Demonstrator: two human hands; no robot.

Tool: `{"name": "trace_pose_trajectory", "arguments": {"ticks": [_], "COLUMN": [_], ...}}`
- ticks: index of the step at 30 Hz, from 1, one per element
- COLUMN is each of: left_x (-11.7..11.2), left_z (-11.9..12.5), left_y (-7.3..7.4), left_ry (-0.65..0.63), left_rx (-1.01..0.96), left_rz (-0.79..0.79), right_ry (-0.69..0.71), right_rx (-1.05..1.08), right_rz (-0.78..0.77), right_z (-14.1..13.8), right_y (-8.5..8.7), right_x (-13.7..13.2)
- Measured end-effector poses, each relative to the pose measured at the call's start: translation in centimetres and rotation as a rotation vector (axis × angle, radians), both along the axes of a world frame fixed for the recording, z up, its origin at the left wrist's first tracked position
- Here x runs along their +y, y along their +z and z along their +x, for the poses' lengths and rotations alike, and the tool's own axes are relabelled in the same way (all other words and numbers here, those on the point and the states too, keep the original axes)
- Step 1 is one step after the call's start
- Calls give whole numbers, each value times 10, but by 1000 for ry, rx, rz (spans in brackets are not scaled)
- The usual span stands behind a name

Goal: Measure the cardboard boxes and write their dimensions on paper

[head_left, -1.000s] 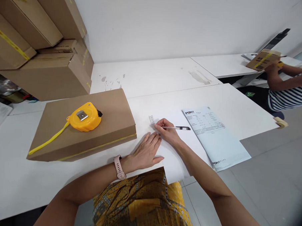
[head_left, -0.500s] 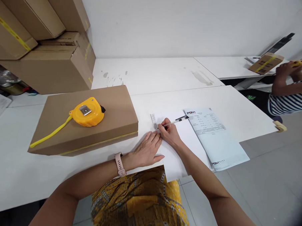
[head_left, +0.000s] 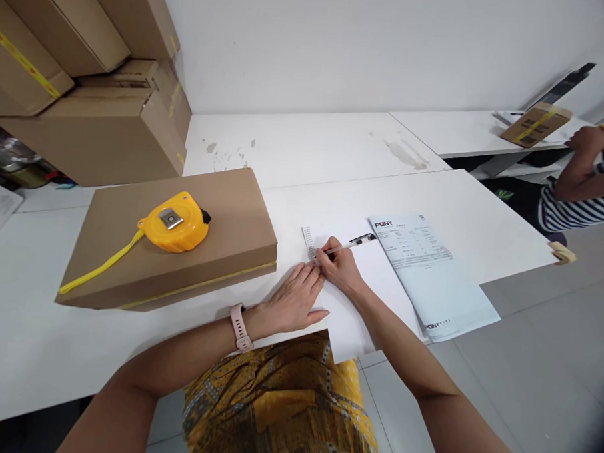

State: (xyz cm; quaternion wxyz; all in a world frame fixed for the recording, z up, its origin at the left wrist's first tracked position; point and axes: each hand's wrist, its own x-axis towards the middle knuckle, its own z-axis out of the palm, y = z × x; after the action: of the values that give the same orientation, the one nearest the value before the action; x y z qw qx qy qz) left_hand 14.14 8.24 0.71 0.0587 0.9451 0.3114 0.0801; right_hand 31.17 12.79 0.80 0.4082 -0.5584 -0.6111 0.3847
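Note:
A pen is pinched in my right hand, its tip down on a white sheet of paper. Small dark writing runs along the sheet's left edge, just beyond my fingers. My left hand lies flat with fingers stretched out, its fingertips by the paper's left edge and close to my right hand. A pale blue printed document rests to the right, partly against the white sheet. Left of my hands a closed cardboard box carries a yellow tape measure with some of its blade pulled out.
Large cardboard boxes are stacked at the back left. The white table runs along the wall. At the far right, a person in a striped shirt holds something yellow near a small carton.
My hands stay almost in place, with the pen still on the paper. The person at the far right has shifted their hands rightward. The view has tipped very slightly.

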Motion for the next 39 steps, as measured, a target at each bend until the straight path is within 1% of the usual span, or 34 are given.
{"name": "trace_pose_trajectory", "arguments": {"ticks": [7, 22, 27, 35, 39], "left_x": [0, 0, 0, -1, -1], "left_z": [1, 0, -1, -1, -1], "left_y": [3, -3, -6, -3, -5], "left_ry": [4, -5, -3, 4, 6], "left_rx": [25, -10, -52, -26, -55], "left_rz": [-9, -8, -34, -22, -35], "right_ry": [9, 12, -2, -26, -29], "right_rx": [-5, -24, -47, -20, -36], "right_rz": [6, 4, 5, 20, 26], "right_z": [0, 1, 1, 1, 1], "right_y": [-1, -2, 0, 0, -2], "right_x": [1, 1, 1, 1, 1]}}
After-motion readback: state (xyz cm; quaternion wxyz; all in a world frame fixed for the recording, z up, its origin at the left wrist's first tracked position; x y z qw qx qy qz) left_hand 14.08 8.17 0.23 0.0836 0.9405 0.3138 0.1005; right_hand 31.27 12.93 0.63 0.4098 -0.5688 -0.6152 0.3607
